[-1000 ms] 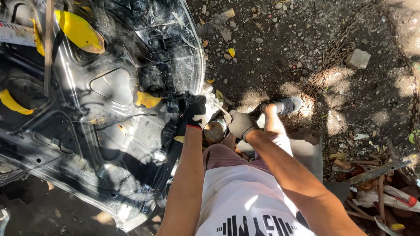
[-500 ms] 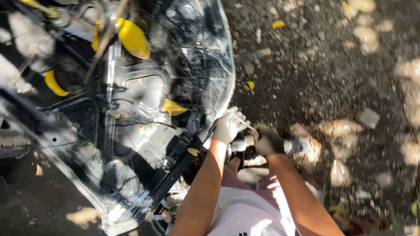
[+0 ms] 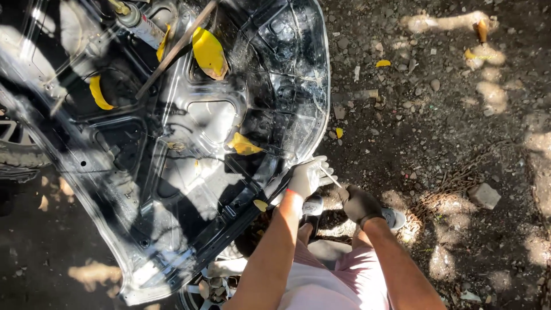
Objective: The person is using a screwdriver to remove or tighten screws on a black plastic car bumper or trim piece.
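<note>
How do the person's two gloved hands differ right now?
The left hand wears a pale whitish glove and rests at the edge of the car hood; the right hand wears a dark glove and hangs clear of the hood, over the gravel. Both close on a thin pale rod between them.

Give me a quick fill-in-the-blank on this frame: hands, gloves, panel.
1. The left hand, at the edge of the car hood panel, wears a ____ glove.
2. The right hand wears a ____ glove.
3. The leaves lying on the panel are ____.
4. The ground beside the panel is dirt and ____.

Missing words: white; dark; yellow; gravel
</note>
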